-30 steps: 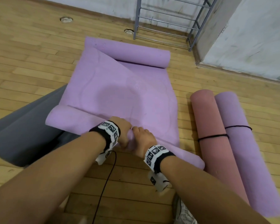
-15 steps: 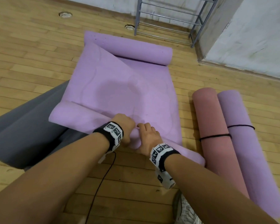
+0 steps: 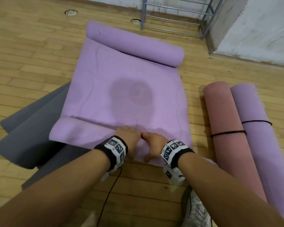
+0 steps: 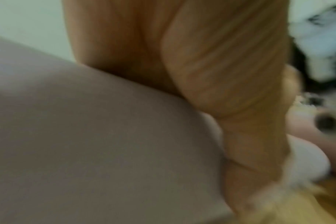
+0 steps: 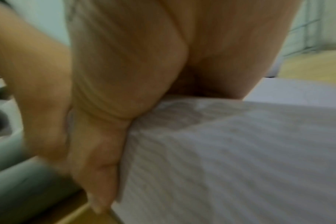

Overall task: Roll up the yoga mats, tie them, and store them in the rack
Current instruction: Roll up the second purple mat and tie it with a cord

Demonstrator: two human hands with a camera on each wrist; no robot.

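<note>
**Desk:** Start at the left. What do you have?

**Operator:** From the head camera I see a grey mat (image 3: 28,128) lying partly unrolled on the wooden floor (image 3: 23,63). Its right side runs under the lilac mat (image 3: 121,89), so I can't tell how far it extends. The lilac mat lies spread in the middle, its far end curled into a roll and its near edge folded over into a fresh one.

**Desk:** And the hands?

**Operator:** Both sit on that near roll, side by side and almost touching. The left hand (image 3: 129,136) curls over the top; its fingertips go down behind the fold and I lose them. The left wrist view is badly blurred: the left hand (image 4: 220,75) lies against pale mat surface, thumb running down it, nothing sharper. The right hand (image 3: 152,145) also wraps the roll, thumb tucked at the near underside. In the right wrist view the right hand (image 5: 125,68) presses its thumb along the ribbed mat face, but its fingers are out of sight, so whether they are spread or together I cannot tell.

**Desk:** Further right?

**Operator:** Two rolled mats lie touching, side by side: a pink mat (image 3: 228,136) and a purple mat (image 3: 261,136), each bound by a black cord. Their near ends are cut off by my arm and the frame edge. At top right stands the metal rack (image 3: 174,18); only its lower bars show. A shoe (image 3: 197,212) peeks out at the bottom, partly cropped.
</note>
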